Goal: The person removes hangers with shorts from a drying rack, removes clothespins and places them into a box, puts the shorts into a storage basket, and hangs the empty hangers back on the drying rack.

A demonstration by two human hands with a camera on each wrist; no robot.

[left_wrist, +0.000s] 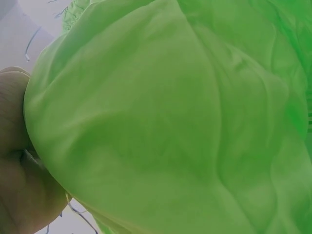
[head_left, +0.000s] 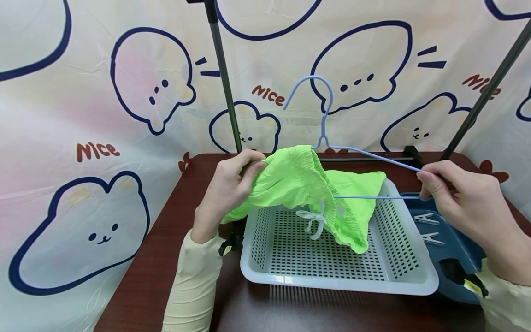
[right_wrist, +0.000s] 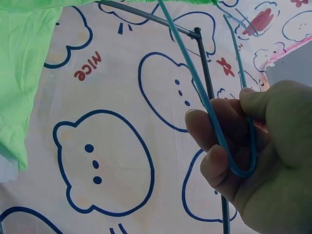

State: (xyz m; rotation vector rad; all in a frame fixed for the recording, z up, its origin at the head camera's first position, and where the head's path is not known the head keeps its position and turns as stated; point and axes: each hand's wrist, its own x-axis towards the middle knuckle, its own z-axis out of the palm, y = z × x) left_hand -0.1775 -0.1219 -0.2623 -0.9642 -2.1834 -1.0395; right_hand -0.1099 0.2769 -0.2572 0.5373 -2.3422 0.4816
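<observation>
Tugging unevenly could prob. slide the shorts, now over the basket, off the hanger, b/c L grip pinches just one spot & R grip holds only the hanger's end.

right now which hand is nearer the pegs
The right. The right hand grips the hanger close by the pegs in the blue tub; the left hand holds the green cloth, across the basket from them.
</observation>
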